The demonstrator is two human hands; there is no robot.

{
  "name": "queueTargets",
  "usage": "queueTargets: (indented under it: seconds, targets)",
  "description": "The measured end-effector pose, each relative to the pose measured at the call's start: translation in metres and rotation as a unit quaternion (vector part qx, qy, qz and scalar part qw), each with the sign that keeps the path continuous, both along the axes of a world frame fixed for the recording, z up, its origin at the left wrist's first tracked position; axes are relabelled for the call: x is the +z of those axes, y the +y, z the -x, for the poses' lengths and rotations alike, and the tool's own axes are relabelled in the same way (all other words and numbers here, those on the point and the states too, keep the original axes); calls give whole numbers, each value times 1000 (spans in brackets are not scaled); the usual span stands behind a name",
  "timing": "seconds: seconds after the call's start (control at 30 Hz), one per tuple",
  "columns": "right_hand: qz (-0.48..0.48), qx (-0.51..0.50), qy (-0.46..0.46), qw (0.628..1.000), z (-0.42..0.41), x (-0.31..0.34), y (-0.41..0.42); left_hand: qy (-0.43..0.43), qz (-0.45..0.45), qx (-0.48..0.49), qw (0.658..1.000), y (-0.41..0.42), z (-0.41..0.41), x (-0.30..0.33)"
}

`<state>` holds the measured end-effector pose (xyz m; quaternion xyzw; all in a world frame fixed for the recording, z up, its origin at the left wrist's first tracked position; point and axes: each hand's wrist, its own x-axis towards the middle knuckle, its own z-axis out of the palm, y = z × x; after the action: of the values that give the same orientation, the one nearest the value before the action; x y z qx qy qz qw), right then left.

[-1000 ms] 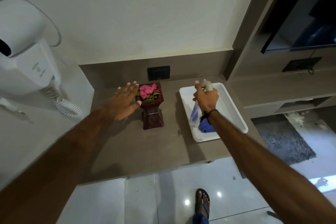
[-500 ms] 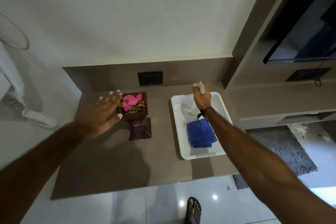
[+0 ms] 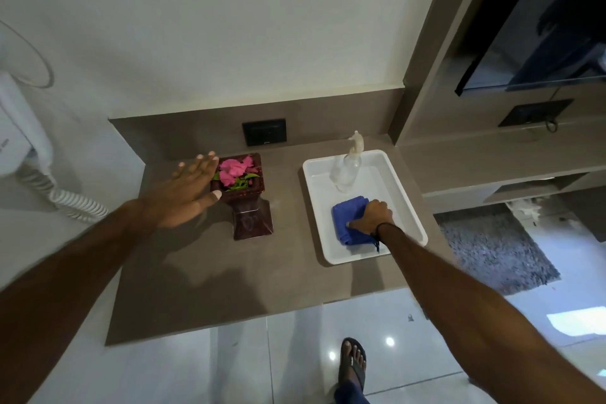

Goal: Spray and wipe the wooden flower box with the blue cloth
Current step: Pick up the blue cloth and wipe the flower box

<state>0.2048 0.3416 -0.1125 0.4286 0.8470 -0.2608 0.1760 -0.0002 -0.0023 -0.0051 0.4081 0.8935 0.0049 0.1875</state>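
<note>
Right hand point(image 3: 372, 218) rests on the folded blue cloth point(image 3: 348, 218), fingers curled over its right edge and thumb laid across it; whether the cloth is gripped or merely pressed cannot be determined. Left hand point(image 3: 187, 188) is flat and spread, holding nothing, thumb tip at the left rim of the dark red-brown wooden flower box point(image 3: 249, 207). The box stands upright on the brown countertop point(image 3: 196, 272) and contains pink flowers point(image 3: 234, 169) with green leaves. The shallow white rectangular tray point(image 3: 410, 207), right of the box, contains the cloth at its near end and a clear plastic spray bottle point(image 3: 347, 169) upright at its far end.
</note>
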Motion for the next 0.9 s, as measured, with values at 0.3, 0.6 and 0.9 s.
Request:
queueTargets:
  seconds: [0.3, 0.6, 0.9]
  targets:
    - [183, -151, 63, 969, 10, 2, 1, 0, 3, -4, 1000, -4, 8, -9]
    - [270, -304, 293, 865, 11, 59, -53, -22, 30, -7, 999, 2, 5, 17]
    - [214, -370, 405, 808, 32, 58, -215, -16, -7, -1, 1000, 9, 17, 27]
